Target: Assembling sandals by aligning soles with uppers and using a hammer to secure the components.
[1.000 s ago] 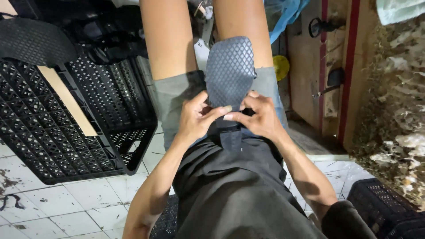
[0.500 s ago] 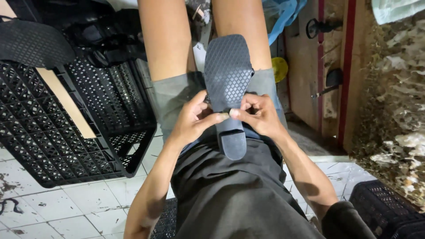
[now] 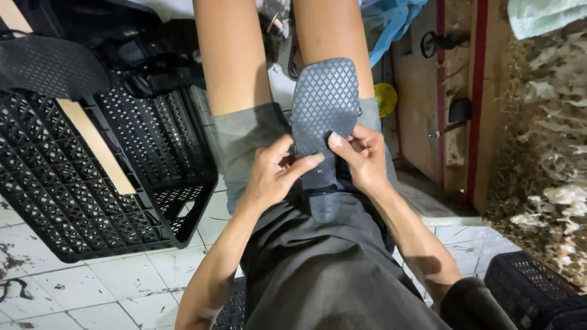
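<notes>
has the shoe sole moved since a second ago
Yes. The shoe sole has slid up the lap, away from the body; more of it now shows beyond the grey shorts.

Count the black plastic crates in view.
2. One large lattice crate on the tiled floor at the person's left; one crate corner at bottom right, mostly cut off. More may lie out of view.

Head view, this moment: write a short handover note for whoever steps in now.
Left hand: grip on the narrow waist of the dark diamond-textured rubber shoe sole, forefinger across it.
Right hand: pinching the same spot, thumb on top.
Sole lies tread-up on the lap, heel toward the body.
Black plastic lattice crate stands on the tiled floor to the left.
What is done or left cannot be told.
</notes>
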